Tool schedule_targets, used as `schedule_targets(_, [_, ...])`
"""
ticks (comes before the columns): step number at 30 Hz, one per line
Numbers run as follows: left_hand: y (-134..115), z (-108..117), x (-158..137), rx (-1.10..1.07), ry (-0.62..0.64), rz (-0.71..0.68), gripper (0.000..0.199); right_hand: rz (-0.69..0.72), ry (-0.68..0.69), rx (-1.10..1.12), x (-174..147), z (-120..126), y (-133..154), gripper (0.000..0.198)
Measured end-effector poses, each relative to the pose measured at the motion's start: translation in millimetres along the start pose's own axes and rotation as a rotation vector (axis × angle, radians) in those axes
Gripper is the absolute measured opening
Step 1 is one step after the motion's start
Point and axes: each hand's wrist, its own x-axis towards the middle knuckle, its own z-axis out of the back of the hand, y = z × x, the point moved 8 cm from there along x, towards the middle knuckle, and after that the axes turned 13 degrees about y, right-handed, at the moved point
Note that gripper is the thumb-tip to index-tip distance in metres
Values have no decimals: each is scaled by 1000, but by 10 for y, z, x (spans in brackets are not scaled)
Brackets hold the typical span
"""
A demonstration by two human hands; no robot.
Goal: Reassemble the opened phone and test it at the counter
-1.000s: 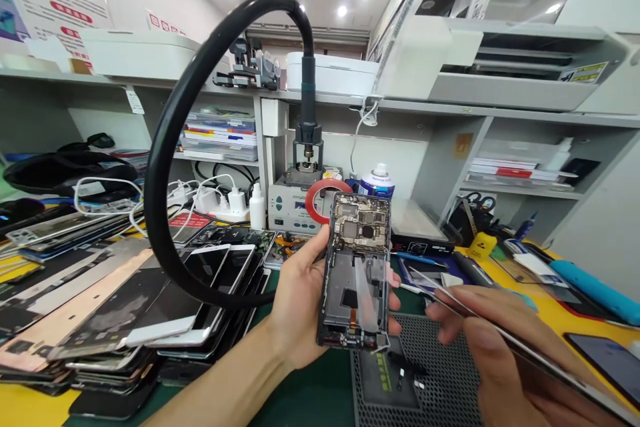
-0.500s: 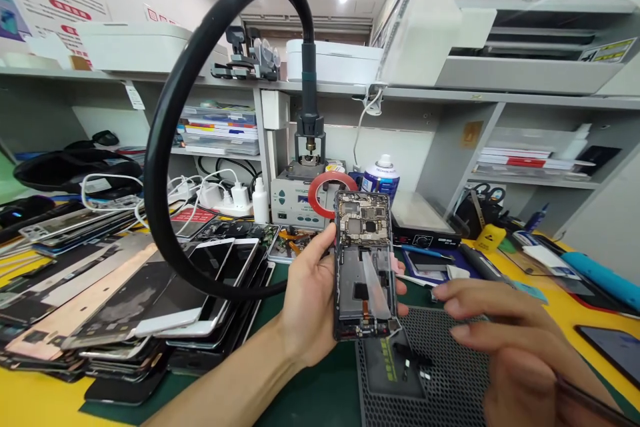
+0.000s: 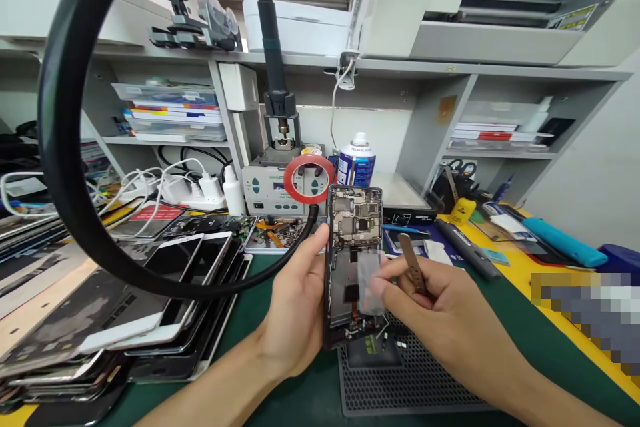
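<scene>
Opened phone [image 3: 356, 220] was held up near perforated mat [image 3: 395, 387].
Left hand [image 3: 299, 303] gripped its left side; right hand [image 3: 445, 310] pinched clear film [image 3: 369, 280] over its lower half, tweezers [image 3: 411, 263] also held.

open phone [image 3: 345, 268] in left hand [image 3: 299, 307]

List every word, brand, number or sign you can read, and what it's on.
Can: appears to read "MECHANIC"; smaller print unreadable.
Station: panel lettering too small.
Mat: yellow-green lettering, blurred.
White machine: sticker too small.
Phone: nothing legible.
Any other print: too small or blurred.
</scene>
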Motion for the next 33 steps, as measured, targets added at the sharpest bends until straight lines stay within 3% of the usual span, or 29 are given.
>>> schedule_targets(10, [42,79,3,-94,-95,86,61,-27,6,102,-54,-20,6,27])
schedule_targets(25, [39,97,22,-61,-39,40,58,-12,50,82,-83,-56,-6,32])
schedule_targets(33, [90,46,27,-89,40,84,68,19,55,85,-110,-64,4,32])
